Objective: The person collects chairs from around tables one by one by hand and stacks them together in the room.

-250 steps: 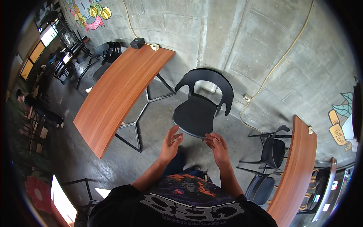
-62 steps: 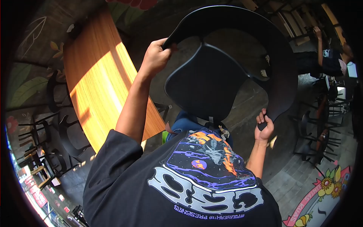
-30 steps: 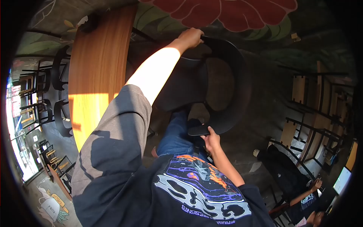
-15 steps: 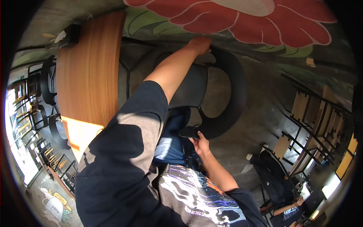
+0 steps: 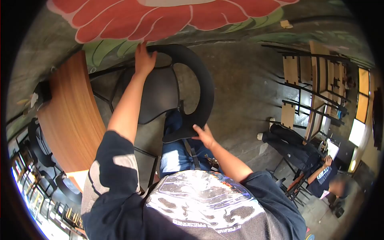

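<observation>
A black chair (image 5: pixel 206 86) with a curved wraparound backrest and a dark seat (image 5: pixel 159 94) stands in front of me. My right hand (image 5: pixel 205 136) grips the near end of the backrest, thumb on top and the other fingers partly hidden beneath. At the far end, my left hand (image 5: pixel 145 60) is raised beside the backrest's tip, slightly blurred, with its fingers apart. Whether it touches the chair I cannot tell. My legs in blue jeans (image 5: pixel 173 154) are close against the chair's near side.
A wooden table (image 5: pixel 70 116) lies to the left of the chair. Ahead is a wall with a painted red flower (image 5: pixel 168 18). Stacked wooden-topped furniture (image 5: pixel 290 70) with black frames stands right, near a seated person (image 5: pixel 320 176) holding something white. More black chairs (image 5: pixel 38 144) are at the left.
My left hand has come off the far part of the chair and its fingers have spread. My right hand stays on the near end. The view has shifted, moving the chair leftward in frame.
</observation>
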`<state>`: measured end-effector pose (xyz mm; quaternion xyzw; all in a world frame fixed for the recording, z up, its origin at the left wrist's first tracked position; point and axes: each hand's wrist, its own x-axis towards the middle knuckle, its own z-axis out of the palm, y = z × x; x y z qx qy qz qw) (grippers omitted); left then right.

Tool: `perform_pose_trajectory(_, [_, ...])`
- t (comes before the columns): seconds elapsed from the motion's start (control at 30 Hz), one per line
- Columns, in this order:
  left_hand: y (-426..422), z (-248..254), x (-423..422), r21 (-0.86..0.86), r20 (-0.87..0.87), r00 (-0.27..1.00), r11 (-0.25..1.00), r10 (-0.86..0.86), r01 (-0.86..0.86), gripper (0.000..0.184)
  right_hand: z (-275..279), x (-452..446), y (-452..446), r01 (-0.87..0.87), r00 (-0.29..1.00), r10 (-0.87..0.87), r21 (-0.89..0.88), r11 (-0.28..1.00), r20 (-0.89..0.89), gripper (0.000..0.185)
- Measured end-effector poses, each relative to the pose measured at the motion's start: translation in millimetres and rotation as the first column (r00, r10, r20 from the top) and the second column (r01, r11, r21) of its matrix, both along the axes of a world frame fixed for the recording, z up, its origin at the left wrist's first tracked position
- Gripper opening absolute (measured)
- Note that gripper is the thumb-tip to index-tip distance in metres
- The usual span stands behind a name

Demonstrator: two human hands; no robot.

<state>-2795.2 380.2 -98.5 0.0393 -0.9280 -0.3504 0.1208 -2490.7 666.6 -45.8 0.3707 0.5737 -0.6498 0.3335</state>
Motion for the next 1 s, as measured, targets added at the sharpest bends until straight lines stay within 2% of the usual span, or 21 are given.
perform_pose_trajectory(0.07, [4.9, 20.9, 49.2, 0.183, 0.057, 0.998, 0.982, 0.025, -0.035, 0.058, 11.2, -29.3, 18.3, 0.041, 0.993, -0.029, 0.109, 0.993, -0.112, 0.054])
perform_pose_trajectory(0.13, [17.9, 36.8, 115.3, 0.194, 0.060, 0.998, 0.981, -0.026, 0.014, 0.056, 16.8, -59.5, 33.8, 0.010, 0.984, 0.026, 0.197, 0.980, -0.178, 0.055])
perform_pose_trajectory(0.2, [40.8, 55.4, 184.4, 0.358, 0.268, 0.961, 0.933, -0.071, -0.031, 0.053, 20.4, -89.7, 41.8, -0.049, 0.982, 0.088, 0.228, 0.973, -0.165, 0.051])
perform_pose_trajectory(0.23, [51.9, 63.3, 216.3, 0.307, 0.309, 0.942, 0.951, -0.129, 0.030, 0.054, 20.1, -103.7, 43.3, -0.073, 0.985, 0.104, 0.218, 0.973, -0.138, 0.047])
perform_pose_trajectory(0.27, [61.9, 73.3, 243.5, 0.380, 0.440, 0.864, 0.922, -0.245, 0.068, 0.057, 16.7, -112.6, 44.4, -0.147, 0.976, 0.177, 0.217, 0.965, -0.126, 0.042])
perform_pose_trajectory(0.3, [68.9, 73.4, 269.7, 0.460, 0.481, 0.789, 0.876, -0.383, 0.145, 0.063, 9.8, -117.3, 45.5, -0.221, 0.962, 0.249, 0.216, 0.951, -0.113, 0.037])
perform_pose_trajectory(0.33, [77.3, 80.3, 291.2, 0.421, 0.556, 0.710, 0.883, -0.432, 0.208, 0.065, -7.0, -119.4, 50.3, -0.320, 0.919, 0.374, 0.316, 0.893, -0.127, 0.030])
perform_pose_trajectory(0.37, [83.7, 85.9, 309.6, 0.390, 0.625, 0.621, 0.879, -0.472, 0.275, 0.067, -6.1, -121.0, 49.9, -0.339, 0.910, 0.393, 0.306, 0.890, -0.134, 0.030])
perform_pose_trajectory(0.43, [92.0, 69.0, 345.0, 0.244, 0.590, 0.646, 0.870, -0.484, 0.429, 0.065, -0.7, -119.6, 49.3, -0.285, 0.924, 0.344, 0.301, 0.910, -0.165, 0.028])
perform_pose_trajectory(0.47, [94.4, 44.5, 359.0, 0.167, 0.537, 0.705, 0.877, -0.463, 0.450, 0.057, 2.0, -118.7, 49.2, -0.290, 0.920, 0.352, 0.305, 0.907, -0.170, 0.028])
perform_pose_trajectory(0.57, [83.8, 25.1, 365.4, 0.081, 0.553, 0.725, 0.893, -0.411, 0.444, 0.055, 6.1, -114.0, 48.7, -0.340, 0.909, 0.396, 0.324, 0.883, -0.126, 0.029])
perform_pose_trajectory(0.63, [87.5, 19.6, 363.8, 0.083, 0.542, 0.740, 0.901, -0.399, 0.425, 0.055, 5.2, -119.6, 54.3, -0.375, 0.895, 0.434, 0.353, 0.857, -0.103, 0.030])
perform_pose_trajectory(0.73, [98.8, 23.0, 369.6, 0.016, 0.580, 0.732, 0.903, -0.359, 0.430, 0.054, 1.7, -123.8, 63.3, -0.373, 0.902, 0.415, 0.269, 0.888, -0.118, 0.030])
perform_pose_trajectory(0.87, [112.3, 32.8, 371.0, 0.015, 0.647, 0.701, 0.925, -0.299, 0.380, 0.054, 4.7, -121.8, 68.3, -0.375, 0.899, 0.422, 0.291, 0.880, -0.119, 0.031])
perform_pose_trajectory(0.97, [115.5, 32.5, 370.3, 0.007, 0.713, 0.651, 0.931, -0.260, 0.364, 0.052, 11.0, -121.2, 73.6, -0.435, 0.882, 0.464, 0.238, 0.868, -0.084, 0.036])
perform_pose_trajectory(1.0, [114.1, 30.7, 369.2, -0.024, 0.761, 0.612, 0.934, -0.214, 0.356, 0.055, 13.7, -120.0, 75.2, -0.493, 0.847, 0.527, 0.261, 0.830, -0.078, 0.040])
